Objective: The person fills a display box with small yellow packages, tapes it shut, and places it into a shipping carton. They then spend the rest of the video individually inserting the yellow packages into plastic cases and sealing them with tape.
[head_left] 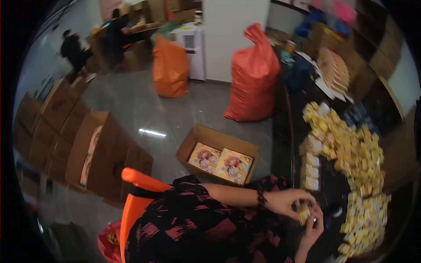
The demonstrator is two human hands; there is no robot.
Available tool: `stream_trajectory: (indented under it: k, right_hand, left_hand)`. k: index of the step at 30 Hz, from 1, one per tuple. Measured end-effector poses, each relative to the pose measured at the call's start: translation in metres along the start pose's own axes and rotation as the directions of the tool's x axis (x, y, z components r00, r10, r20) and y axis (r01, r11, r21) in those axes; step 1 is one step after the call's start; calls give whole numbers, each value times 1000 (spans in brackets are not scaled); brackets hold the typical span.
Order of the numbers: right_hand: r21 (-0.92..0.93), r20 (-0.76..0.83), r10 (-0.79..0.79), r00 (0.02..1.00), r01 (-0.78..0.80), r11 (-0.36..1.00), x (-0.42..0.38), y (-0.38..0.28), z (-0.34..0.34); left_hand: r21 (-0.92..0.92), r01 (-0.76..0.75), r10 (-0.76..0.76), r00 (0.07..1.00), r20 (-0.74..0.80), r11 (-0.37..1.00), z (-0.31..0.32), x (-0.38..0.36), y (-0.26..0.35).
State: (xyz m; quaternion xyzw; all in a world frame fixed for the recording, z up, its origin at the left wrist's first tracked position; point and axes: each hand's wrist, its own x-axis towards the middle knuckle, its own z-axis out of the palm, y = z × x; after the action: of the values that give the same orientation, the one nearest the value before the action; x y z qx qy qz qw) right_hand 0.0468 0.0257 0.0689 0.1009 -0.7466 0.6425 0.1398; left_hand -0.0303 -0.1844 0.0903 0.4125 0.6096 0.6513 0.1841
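My left hand (288, 202), with a dark bracelet on its wrist, and my right hand (314, 228) meet at the table's near edge. Together they pinch one small yellow packet (303, 215). A big heap of the same yellow packets (355, 153) lies on the dark table (283, 131) just beyond my hands. More of them sit in rows (366, 219) to the right. A short stack of pale packets (312, 168) stands beside the heap. My patterned black-and-red clothing fills the lower middle of the view.
An open cardboard box (218, 153) holding printed yellow cartons stands on the floor beside an orange chair (136, 197). Two filled orange sacks (254, 74) (170, 65) stand further back. Cardboard boxes (83, 144) line the left side. Two people (72, 50) work at the far end.
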Motion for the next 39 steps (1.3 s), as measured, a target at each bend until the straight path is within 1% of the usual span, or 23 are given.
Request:
stream_trajectory:
  k: [1, 2, 3, 4, 6, 7, 9, 10, 12, 13, 15, 16, 18, 22, 24, 28, 30, 33, 34, 36, 37, 38, 39]
  right_hand:
    - [4, -23, 55, 998, -55, 998, -5, -1, 3]
    - [-31, -48, 63, 997, -65, 997, -6, -7, 8]
    - [-36, -20, 55, 998, -56, 998, -5, -14, 11]
    - [-29, -11, 118, 993, -119, 993, -7, -15, 9]
    - [27, -5, 103, 995, -103, 994, -6, -20, 11]
    - [8, -57, 117, 992, -116, 993, -8, -18, 13]
    - [191, -108, 86, 990, -64, 979, -8, -12, 16]
    - [189, -130, 90, 987, -64, 980, -9, -11, 15]
    - [410, -170, 168, 971, -85, 908, -10, -8, 13]
    - [412, -182, 171, 968, -83, 908, -9, -8, 11]
    - [412, -134, 94, 987, -31, 911, -7, -11, 4]
    - [414, -144, 97, 985, -29, 910, -6, -12, 0]
    - [321, -37, 173, 984, -152, 935, -6, -16, -8]
    - [327, -59, 277, 959, -243, 913, -3, -23, -13]
    - [244, -42, 303, 952, -285, 927, -6, -19, -21]
    - [173, 43, 240, 970, -244, 954, -9, -24, -33]
    - [70, 125, 168, 978, -178, 982, -11, -29, -39]
    - [176, 28, 162, 986, -165, 971, -23, -26, -31]
    - [163, 22, 167, 986, -169, 972, -29, -20, -31]
    - [143, -64, 268, 961, -257, 956, -40, -7, -40]
    - [107, -64, 281, 957, -274, 956, -44, -8, -45]
    - [295, -177, 407, 896, -347, 890, -47, -10, -50]
    - [479, -266, 538, 800, -375, 793, -54, -13, -57]
  left_hand:
    - [30, -76, 75, 997, 21, 997, -1, 0, -11]
    - [-12, 42, -41, 996, 74, 999, -4, 4, -12]
    - [-37, 74, -70, 993, 94, 997, -5, 5, -10]
    - [17, 61, -62, 994, 90, 998, -7, 8, -7]
    - [-54, 224, -216, 967, 134, 973, -8, 8, -4]
    - [-43, 206, -198, 970, 142, 978, -7, 9, -4]
    - [47, 149, -153, 981, 116, 988, -4, 12, -1]
    - [45, 149, -154, 978, 138, 988, -1, 14, -3]
    - [-12, 131, -130, 988, 78, 991, 5, 13, -6]
    - [-12, 135, -133, 987, 91, 991, 10, 12, -9]
    - [-321, 124, -123, 992, 25, 939, 18, 10, -15]
    - [-320, 131, -127, 991, 35, 938, 19, 11, -15]
    - [-159, 91, -85, 996, 40, 983, 18, 10, -13]
    - [-87, 73, -66, 995, 81, 994, 23, 13, -15]
    - [-14, 55, -53, 993, 109, 998, 24, 14, -14]
    - [-85, 71, -59, 990, 127, 994, 25, 16, -12]
    - [-4, 103, -101, 981, 165, 995, 25, 20, -4]
    - [-15, 93, -89, 981, 170, 996, 27, 23, -14]
    - [-28, 87, -81, 981, 176, 996, 29, 26, -15]
    - [63, 86, -99, 960, 260, 994, 38, 36, -18]
    - [357, -113, 12, 962, 273, 927, 30, 46, -1]
    - [65, -49, 24, 944, 328, 997, 22, 57, 26]
    - [-231, 34, 58, 923, 380, 972, 9, 70, 64]
